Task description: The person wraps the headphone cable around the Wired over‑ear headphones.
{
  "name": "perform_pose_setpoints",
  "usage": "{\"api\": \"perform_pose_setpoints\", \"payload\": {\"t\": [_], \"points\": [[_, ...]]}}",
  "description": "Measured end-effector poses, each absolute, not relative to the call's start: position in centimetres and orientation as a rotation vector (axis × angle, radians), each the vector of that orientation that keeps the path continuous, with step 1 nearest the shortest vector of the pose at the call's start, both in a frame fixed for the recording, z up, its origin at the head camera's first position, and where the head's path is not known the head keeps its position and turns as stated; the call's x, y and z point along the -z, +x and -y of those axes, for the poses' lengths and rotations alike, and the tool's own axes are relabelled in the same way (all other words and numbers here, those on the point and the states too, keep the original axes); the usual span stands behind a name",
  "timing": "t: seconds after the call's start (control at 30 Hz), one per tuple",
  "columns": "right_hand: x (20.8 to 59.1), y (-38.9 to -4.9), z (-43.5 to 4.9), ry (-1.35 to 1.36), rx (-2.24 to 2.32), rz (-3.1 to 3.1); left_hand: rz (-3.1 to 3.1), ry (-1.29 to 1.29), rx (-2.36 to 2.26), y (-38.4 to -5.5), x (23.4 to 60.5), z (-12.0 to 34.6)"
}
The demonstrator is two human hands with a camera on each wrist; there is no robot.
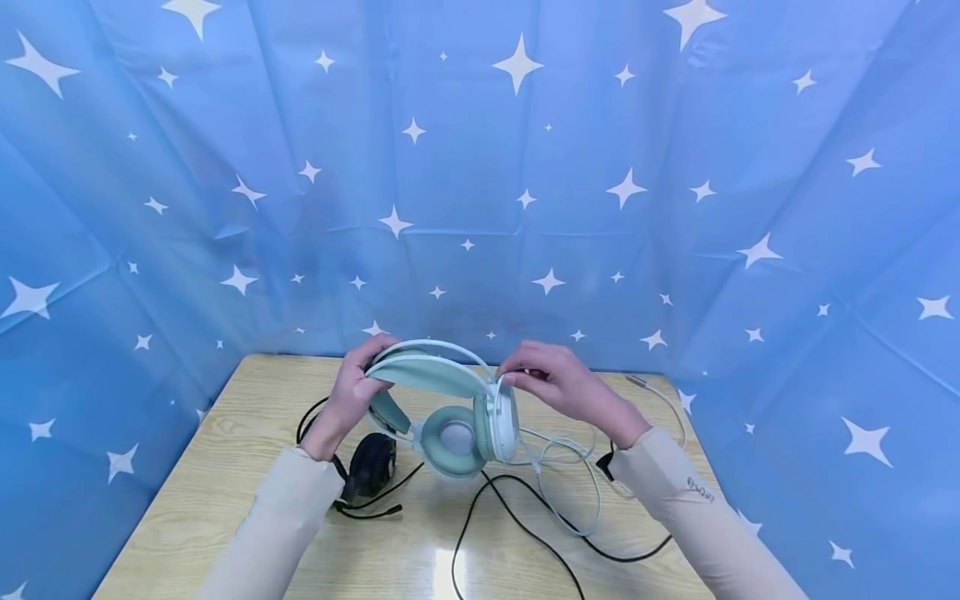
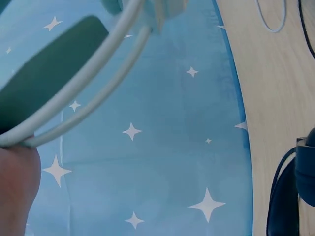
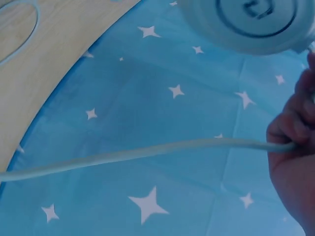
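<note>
A pair of pale green headphones (image 1: 431, 375) is held up over the table, headband on top and ear cups below. My left hand (image 1: 348, 400) grips the headband at its left side. In the left wrist view, two thin white bars (image 2: 83, 78) of the band and a green pad (image 2: 54, 69) reach the left hand (image 2: 17, 191). My right hand (image 1: 558, 383) is at the top of the right ear cup (image 1: 507, 425). The right wrist view shows its curled fingers around a pale cord-like strand (image 3: 147, 151), below the cup's round outer face (image 3: 256, 29).
A black headset (image 1: 372, 465) lies on the wooden table (image 1: 202, 500) near the left forearm. Its black cable (image 1: 525, 525) loops across the front. A pale cable (image 1: 596, 500) coils at the right, and a plug (image 1: 637, 381) lies near the back edge. A blue star-patterned curtain (image 1: 465, 167) surrounds the table.
</note>
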State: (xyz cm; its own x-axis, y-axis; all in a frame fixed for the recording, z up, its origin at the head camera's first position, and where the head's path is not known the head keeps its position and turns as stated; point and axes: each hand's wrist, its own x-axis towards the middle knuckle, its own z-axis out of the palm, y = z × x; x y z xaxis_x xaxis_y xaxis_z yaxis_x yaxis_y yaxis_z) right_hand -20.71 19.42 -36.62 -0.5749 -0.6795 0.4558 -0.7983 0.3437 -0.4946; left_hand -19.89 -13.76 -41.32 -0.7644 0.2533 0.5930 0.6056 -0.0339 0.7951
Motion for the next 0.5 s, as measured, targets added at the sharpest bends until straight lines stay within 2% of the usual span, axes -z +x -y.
{"api": "perform_pose_setpoints", "payload": {"t": [0.5], "points": [[37.6, -22.2, -19.3, 1.352, -1.686, 2.685, 1.395, -1.322, 2.511, -21.0, 41.9, 13.4]]}}
